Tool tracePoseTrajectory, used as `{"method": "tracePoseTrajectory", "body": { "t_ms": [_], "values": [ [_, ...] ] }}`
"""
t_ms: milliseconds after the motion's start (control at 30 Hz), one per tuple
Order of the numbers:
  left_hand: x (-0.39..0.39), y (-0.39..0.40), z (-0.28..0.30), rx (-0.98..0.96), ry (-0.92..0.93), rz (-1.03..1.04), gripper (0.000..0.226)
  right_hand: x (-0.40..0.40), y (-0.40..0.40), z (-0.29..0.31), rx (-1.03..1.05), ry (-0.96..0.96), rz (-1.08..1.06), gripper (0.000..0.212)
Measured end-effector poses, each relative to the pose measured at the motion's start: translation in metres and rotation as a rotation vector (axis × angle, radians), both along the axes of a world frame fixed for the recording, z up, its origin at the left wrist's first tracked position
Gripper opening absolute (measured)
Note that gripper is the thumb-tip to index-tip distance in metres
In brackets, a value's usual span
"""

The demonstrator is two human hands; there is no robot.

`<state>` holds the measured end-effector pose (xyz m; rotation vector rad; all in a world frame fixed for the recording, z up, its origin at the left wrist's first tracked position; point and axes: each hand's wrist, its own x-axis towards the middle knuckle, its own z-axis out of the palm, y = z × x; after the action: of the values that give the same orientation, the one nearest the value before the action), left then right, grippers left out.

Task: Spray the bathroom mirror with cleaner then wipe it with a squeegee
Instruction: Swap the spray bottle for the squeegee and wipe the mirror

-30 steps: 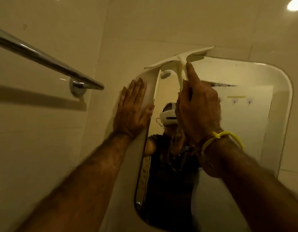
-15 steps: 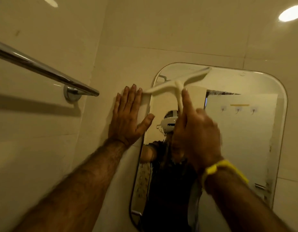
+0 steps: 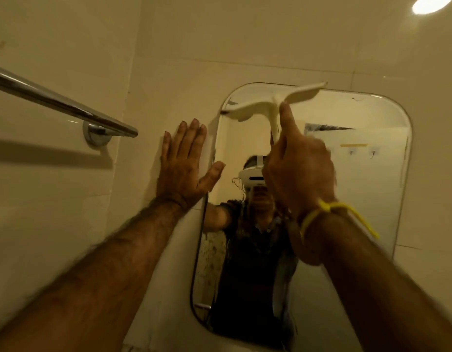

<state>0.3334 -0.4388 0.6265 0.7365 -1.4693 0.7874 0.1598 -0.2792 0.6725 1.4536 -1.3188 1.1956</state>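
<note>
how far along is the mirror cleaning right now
No spray bottle is in view, so spraying looks finished, though no wet film can be made out. In hand: the right hand has its grip on the white squeegee, blade tilted across the mirror at its top-left corner, while the left hand braces flat on the wall tile. Left: likely wiping the glass below.

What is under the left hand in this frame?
The left hand lies flat on the wall tile beside the mirror, thumb over the mirror's edge. The tile beneath the palm is hidden.
</note>
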Motion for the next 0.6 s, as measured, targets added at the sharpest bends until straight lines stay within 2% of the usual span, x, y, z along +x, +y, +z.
{"method": "tracePoseTrajectory", "body": {
  "t_ms": [67,233,333,467,600],
  "values": [
    [-0.006,0.006,0.003,0.028,0.037,0.007,0.084,-0.001,0.001,0.007,0.010,-0.065,0.016,0.062],
    [-0.019,0.015,0.012,0.082,0.104,-0.045,0.088,-0.021,0.009,-0.067,0.032,-0.043,0.009,0.060],
    [-0.017,0.005,0.007,0.020,0.017,0.000,0.091,-0.024,0.001,-0.042,-0.063,-0.004,0.001,0.060],
    [-0.018,0.005,0.006,-0.010,-0.056,0.045,0.091,-0.020,-0.003,0.011,-0.104,-0.194,0.037,0.059],
    [-0.019,0.007,0.004,0.004,-0.088,0.068,0.092,-0.005,-0.007,-0.047,-0.103,-0.190,0.052,0.063]
  ]
}}
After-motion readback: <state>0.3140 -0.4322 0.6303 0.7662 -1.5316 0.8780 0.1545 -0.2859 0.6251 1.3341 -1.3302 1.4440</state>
